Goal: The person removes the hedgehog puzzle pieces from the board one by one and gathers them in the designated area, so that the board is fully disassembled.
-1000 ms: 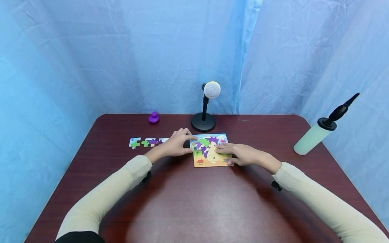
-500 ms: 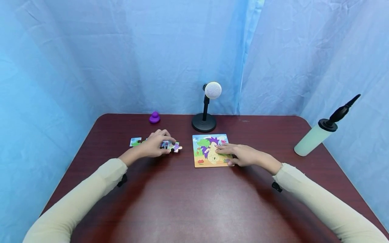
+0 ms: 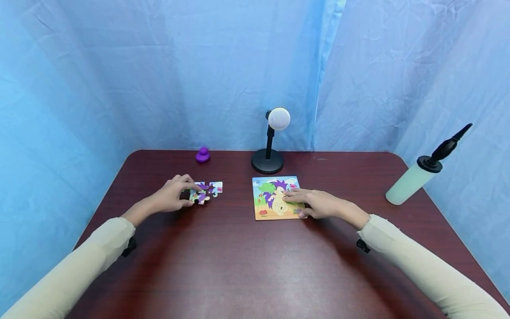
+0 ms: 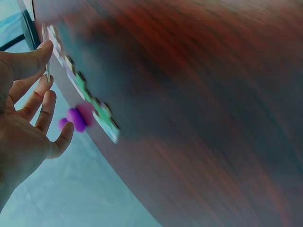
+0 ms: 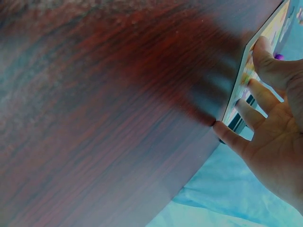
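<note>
My left hand (image 3: 171, 195) pinches a jigsaw piece (image 3: 201, 198) with purple and pale patches between thumb and fingers. In the left wrist view the piece appears edge-on as a thin strip between thumb and index finger. Past it, more jigsaw pieces (image 3: 215, 187) lie in a row on the table; the left hand hides part of that row in the head view. My right hand (image 3: 314, 204) rests with relaxed fingers on the right side of a square puzzle board (image 3: 260, 212) printed with a purple-haired cartoon figure. Its little finger reaches the board's edge in the right wrist view.
A microphone (image 3: 279, 118) on a round black stand (image 3: 267, 161) stands behind the board. To its left, near the back edge, sits a small purple object (image 3: 202, 155). A pale green hand pump (image 3: 410, 184) stands at the right. Blue curtains (image 3: 223, 75) hang around the dark table (image 3: 255, 266).
The left hand has moved left from the puzzle board to the row of pieces, carrying the jigsaw piece. The right hand stays on the board.
</note>
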Demonstrator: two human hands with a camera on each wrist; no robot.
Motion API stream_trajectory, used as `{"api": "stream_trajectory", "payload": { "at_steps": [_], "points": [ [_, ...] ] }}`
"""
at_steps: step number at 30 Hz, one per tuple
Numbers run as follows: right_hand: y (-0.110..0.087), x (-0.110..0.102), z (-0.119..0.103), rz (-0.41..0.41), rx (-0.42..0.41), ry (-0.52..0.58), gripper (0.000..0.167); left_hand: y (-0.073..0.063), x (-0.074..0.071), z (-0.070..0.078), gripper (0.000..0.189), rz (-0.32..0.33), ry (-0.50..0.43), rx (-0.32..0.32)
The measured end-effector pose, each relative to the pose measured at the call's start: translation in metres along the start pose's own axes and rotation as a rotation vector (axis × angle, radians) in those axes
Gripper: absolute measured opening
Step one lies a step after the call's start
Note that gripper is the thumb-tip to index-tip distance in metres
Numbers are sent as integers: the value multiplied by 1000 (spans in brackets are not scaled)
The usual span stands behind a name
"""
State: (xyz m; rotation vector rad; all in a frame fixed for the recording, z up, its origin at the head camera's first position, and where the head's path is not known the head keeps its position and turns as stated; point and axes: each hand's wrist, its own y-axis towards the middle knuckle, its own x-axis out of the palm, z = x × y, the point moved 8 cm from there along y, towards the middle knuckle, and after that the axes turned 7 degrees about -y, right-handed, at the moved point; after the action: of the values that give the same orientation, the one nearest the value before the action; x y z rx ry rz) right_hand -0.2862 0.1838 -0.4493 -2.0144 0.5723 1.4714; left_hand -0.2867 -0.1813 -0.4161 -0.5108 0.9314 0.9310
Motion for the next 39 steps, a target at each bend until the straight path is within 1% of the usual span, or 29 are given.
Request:
{"api": "stream_trajectory", "payload": {
  "at_steps": [8, 11, 15, 22, 32, 39],
  "points": [
    [0, -1, 1, 2, 5, 1, 65, -24, -9, -19, 34, -4, 9, -46],
    [0, 0, 1, -1, 6, 3, 65, -31, -10, -28, 34, -11, 15, -69],
    [0, -1, 0, 1, 10, 9, 66, -37, -13, -35, 34, -12, 12, -87],
    [0, 0, 1, -5, 21, 15, 66, -42, -13, -42, 35, -23, 0, -101],
    [1, 1, 1, -5, 22, 15, 65, -41, -8, -49, 36, -38, 12, -108],
    [1, 3, 3, -13, 29, 13, 66, -43, -7, -54, 37, -21, 11, -125]
  ]
}}
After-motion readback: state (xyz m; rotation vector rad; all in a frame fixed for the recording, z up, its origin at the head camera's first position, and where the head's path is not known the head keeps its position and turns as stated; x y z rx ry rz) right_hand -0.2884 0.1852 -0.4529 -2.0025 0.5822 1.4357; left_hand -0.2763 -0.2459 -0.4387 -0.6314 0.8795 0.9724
